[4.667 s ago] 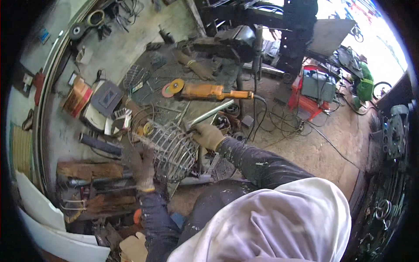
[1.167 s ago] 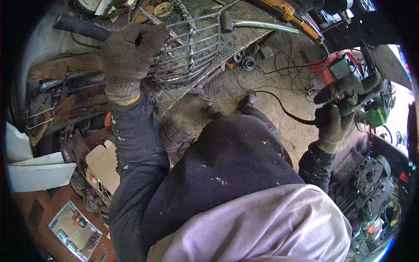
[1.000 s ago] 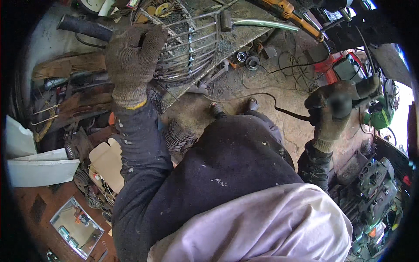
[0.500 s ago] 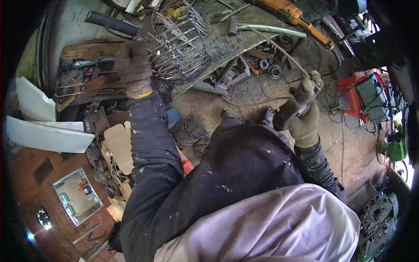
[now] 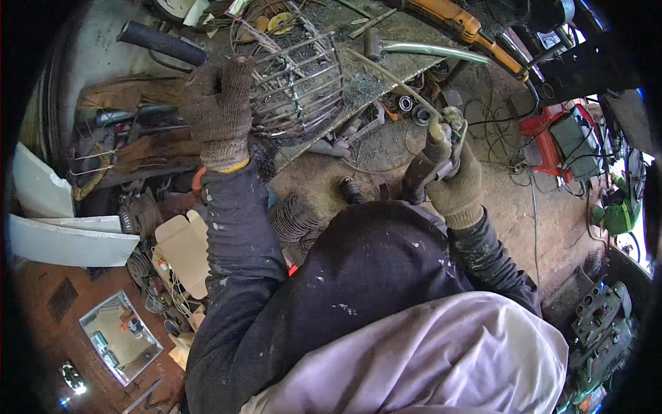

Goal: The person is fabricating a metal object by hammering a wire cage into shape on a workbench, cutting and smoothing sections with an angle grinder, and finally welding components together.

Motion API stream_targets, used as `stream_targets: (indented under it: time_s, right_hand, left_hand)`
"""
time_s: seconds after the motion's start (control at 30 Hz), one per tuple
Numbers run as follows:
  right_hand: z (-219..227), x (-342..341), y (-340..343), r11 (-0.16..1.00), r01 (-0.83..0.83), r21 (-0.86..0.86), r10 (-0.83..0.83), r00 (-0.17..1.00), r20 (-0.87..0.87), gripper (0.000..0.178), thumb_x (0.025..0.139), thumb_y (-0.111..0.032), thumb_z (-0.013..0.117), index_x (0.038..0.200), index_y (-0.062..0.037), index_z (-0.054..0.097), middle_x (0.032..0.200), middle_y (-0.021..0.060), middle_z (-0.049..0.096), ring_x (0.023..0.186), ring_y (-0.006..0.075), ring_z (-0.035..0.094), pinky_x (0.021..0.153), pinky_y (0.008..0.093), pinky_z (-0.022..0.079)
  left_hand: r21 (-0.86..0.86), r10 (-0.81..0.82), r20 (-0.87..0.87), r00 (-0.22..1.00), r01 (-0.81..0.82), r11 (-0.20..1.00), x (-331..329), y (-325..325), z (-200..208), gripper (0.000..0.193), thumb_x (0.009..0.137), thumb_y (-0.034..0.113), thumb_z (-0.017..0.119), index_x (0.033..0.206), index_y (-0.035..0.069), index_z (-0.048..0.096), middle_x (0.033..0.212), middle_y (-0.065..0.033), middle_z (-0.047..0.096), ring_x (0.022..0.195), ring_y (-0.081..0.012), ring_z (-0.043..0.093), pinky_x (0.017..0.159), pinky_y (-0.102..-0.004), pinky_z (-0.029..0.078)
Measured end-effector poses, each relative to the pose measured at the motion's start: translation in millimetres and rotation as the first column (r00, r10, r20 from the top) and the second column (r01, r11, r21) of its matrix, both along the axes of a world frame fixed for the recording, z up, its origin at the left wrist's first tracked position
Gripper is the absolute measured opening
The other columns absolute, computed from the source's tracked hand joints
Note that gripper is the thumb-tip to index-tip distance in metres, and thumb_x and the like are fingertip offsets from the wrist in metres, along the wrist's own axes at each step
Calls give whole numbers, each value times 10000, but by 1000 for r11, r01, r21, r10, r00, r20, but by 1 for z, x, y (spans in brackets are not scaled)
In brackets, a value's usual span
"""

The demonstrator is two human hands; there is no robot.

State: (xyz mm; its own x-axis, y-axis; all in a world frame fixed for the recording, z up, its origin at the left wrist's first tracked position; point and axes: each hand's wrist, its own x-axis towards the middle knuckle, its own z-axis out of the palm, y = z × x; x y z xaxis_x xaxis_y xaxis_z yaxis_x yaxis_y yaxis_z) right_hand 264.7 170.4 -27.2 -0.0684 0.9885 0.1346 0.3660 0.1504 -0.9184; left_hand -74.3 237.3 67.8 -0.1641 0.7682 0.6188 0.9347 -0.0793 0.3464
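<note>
My left hand (image 5: 219, 117), in a brown knit glove, is closed at the left end of a metal grate (image 5: 303, 90) of parallel bars; its fingertips are partly hidden. The grate lies over the bench (image 5: 379, 72), with a bright lumpy line across its bars. To the right, my gloved right hand (image 5: 458, 183) grips a welding electrode holder (image 5: 419, 172) with a dark handle. A long thin rod (image 5: 400, 79) runs from its jaws up toward the grate's right side. The rod's far tip appears just apart from the bars.
A hammer (image 5: 427, 48) with a shiny handle lies on the bench beyond the rod, near an orange power tool (image 5: 476, 31). A black cylinder (image 5: 162, 45) sits past my left hand. Wire coils (image 5: 296, 217) and a red-and-grey machine (image 5: 569, 138) stand on the floor.
My right hand has moved left and slightly up with the holder, bringing the rod's tip left toward the grate. The grate has shifted and turned a little under my left hand; the view has shifted too.
</note>
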Motion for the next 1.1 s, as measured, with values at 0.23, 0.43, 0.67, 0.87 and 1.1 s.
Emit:
stream_targets:
  time_s: [0.23, 0.43, 0.67, 0.87, 1.1]
  right_hand:
    - [-3, -10, -1, 994, -30, 102, 25, 998, 50, 510, 697, -245, 822, 1085, -11, 586, 864, 162, 698, 792, 273, 719, 680, 358, 548]
    - [2, -18, 4, 1000, -8, -2, 8, 999, 37, 504, 696, -246, 817, 1087, -16, 595, 874, 167, 702, 798, 290, 721, 680, 359, 550]
    - [-8, -18, 10, 999, -38, 38, 36, 999, 34, 523, 691, -251, 826, 1100, -16, 599, 914, 181, 706, 841, 307, 722, 723, 375, 548]
    - [-6, -17, 12, 998, -65, -8, 65, 998, 3, 546, 683, -251, 825, 1128, -23, 606, 945, 179, 709, 903, 321, 719, 750, 377, 546]
    - [-12, -19, 15, 998, -68, 18, 68, 998, -2, 537, 694, -236, 810, 1145, -20, 614, 962, 185, 710, 912, 331, 716, 769, 375, 546]
  left_hand:
    - [-41, 73, 174, 982, -67, 997, -6, -7, -4, 522, 918, 530, 621, 909, 16, 705, 722, -113, 653, 677, -236, 609, 660, -400, 465]
    - [73, -17, 176, 984, 4, 997, -8, -2, -9, 541, 903, 545, 641, 897, 7, 703, 713, -79, 647, 686, -190, 599, 655, -378, 462]
    - [28, 11, 241, 971, -18, 999, -9, -2, -7, 433, 852, 471, 736, 799, 41, 712, 630, -78, 623, 586, -188, 562, 567, -371, 428]
    - [-21, 4, 195, 981, 0, 1000, -11, -1, -6, 483, 929, 496, 626, 888, 23, 719, 733, -76, 675, 710, -185, 626, 672, -364, 477]
    - [-64, 40, 188, 981, -28, 998, -4, -2, 0, 475, 936, 488, 621, 920, 24, 723, 770, -99, 693, 734, -209, 653, 689, -367, 488]
